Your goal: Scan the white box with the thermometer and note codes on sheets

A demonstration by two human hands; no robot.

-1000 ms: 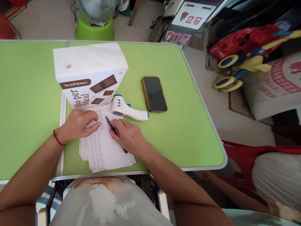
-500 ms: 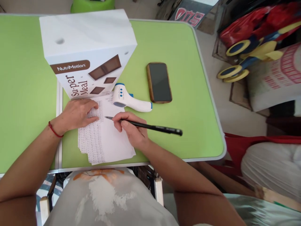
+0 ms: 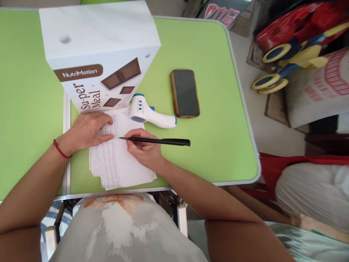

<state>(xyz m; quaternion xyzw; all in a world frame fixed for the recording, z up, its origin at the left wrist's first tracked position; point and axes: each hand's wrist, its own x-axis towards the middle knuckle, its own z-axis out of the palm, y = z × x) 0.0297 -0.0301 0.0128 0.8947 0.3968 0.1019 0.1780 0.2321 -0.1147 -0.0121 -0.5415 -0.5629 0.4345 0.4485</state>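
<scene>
My right hand (image 3: 145, 149) grips a black pen (image 3: 166, 141), its tip at the edge of the handwritten lines on a stack of paper sheets (image 3: 133, 167). The sheets carry dense small writing on their left part and are blank on the right. Lying over the upper left of the paper, my left hand (image 3: 91, 130) has its thumb and forefinger apart and holds nothing. A white infrared thermometer (image 3: 154, 118) with blue buttons rests across the paper's top right corner. Behind the paper stands a large white NutriMotion box (image 3: 98, 47), which touches or nearly touches my left hand; I cannot tell which.
A phone (image 3: 185, 93) in a brown-edged case lies on the green table (image 3: 218, 145), right of the thermometer. On the floor at the right are a printed sack (image 3: 319, 87) and a yellow-and-blue object (image 3: 275, 71). Another person's leg (image 3: 313, 193) shows at the lower right.
My right hand has moved slightly left, bringing the pen tip to the writing's edge. The pen's back end has swung left and up. My left hand stays on the paper.
</scene>
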